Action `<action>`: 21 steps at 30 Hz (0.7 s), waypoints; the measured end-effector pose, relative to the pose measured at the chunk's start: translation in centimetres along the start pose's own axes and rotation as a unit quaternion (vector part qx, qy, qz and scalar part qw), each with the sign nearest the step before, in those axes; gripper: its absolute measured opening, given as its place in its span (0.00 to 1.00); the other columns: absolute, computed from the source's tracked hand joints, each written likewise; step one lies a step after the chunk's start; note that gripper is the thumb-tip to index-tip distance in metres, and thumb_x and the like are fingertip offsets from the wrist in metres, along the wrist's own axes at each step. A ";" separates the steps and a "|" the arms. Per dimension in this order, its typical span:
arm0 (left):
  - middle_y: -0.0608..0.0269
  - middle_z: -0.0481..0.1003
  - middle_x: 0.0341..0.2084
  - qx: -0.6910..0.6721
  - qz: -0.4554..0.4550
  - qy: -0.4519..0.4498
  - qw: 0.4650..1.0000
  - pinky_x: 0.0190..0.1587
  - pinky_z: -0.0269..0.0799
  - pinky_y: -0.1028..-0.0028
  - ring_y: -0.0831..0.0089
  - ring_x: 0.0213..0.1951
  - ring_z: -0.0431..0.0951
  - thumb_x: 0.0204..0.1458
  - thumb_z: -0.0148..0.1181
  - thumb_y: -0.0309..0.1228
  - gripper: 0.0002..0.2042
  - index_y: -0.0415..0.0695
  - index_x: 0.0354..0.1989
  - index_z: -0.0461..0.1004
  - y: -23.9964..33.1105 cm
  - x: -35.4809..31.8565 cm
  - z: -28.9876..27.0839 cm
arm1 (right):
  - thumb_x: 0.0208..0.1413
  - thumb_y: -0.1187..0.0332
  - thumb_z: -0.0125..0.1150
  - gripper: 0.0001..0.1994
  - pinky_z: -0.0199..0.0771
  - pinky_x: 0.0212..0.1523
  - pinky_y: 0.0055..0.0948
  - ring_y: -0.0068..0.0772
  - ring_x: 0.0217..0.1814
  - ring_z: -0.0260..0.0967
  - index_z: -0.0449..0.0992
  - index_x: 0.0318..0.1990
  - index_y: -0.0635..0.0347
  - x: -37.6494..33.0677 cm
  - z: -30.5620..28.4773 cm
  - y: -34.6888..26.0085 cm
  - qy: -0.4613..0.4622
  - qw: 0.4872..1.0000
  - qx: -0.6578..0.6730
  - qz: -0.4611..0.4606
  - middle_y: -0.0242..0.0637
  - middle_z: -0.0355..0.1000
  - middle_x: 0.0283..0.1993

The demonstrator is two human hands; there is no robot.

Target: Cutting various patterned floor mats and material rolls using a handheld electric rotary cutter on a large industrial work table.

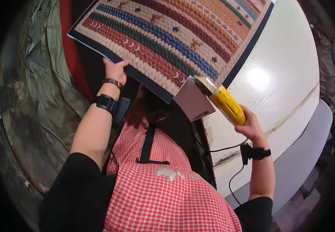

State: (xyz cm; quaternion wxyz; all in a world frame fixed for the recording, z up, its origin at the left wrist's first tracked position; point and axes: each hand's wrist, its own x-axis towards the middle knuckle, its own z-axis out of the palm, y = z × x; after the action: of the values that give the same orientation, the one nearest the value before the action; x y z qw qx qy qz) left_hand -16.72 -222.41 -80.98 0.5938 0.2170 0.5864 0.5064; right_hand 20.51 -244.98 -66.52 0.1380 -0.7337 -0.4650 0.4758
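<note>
Across the upper middle of the frame lies the striped mat (pixel 155 36), its dark edge pinched by the left hand (pixel 115 71), whose fingers are partly hidden underneath. Right of centre, the right hand (pixel 249 123) grips the yellow tool (pixel 231 103), long axis slanting up-left to the mat's lower side, beside a pale card (pixel 194 99). Contact there is unclear; the mat's top is cut off.

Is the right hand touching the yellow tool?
Touching: the head view shows the right hand wrapped around the near end of the yellow tool, with no gap between.
</note>
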 end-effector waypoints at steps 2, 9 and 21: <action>0.63 0.62 0.53 0.028 0.044 0.009 0.999 0.52 0.65 0.61 0.63 0.54 0.64 0.32 0.54 0.04 0.44 0.51 0.61 0.50 0.8 0.8 -1.6 | 0.31 0.78 0.57 0.30 0.67 0.47 0.24 0.26 0.44 0.67 0.68 0.51 0.67 -2.9 -1.2 2.5 -0.004 0.996 0.077 0.037 0.36 0.72 0.40; 0.47 0.60 0.58 0.471 0.395 0.169 0.770 0.58 0.60 0.66 0.57 0.57 0.64 0.42 0.62 0.23 0.40 0.41 0.65 0.46 19.9 16.4 -17.1 | 0.28 0.77 0.58 0.30 0.67 0.40 0.20 0.22 0.39 0.67 0.69 0.48 0.70 -11.9 -2.1 6.2 0.033 0.974 0.186 0.122 0.31 0.71 0.37; 0.42 0.74 0.41 0.744 0.315 0.017 0.589 0.44 0.74 0.58 0.52 0.44 0.76 0.43 0.58 0.36 0.18 0.35 0.39 0.75 15.3 17.9 20.7 | 0.35 0.75 0.55 0.23 0.70 0.31 0.23 0.27 0.32 0.71 0.67 0.45 0.70 -0.3 -1.9 3.2 0.243 0.889 0.361 0.140 0.40 0.73 0.34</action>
State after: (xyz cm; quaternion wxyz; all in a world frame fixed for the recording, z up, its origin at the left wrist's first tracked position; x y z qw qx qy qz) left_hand -6.67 -194.11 -71.97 0.0189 0.7458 0.6638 0.0529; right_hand 23.83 -246.46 -67.49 0.4337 -0.7838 -0.1053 0.4317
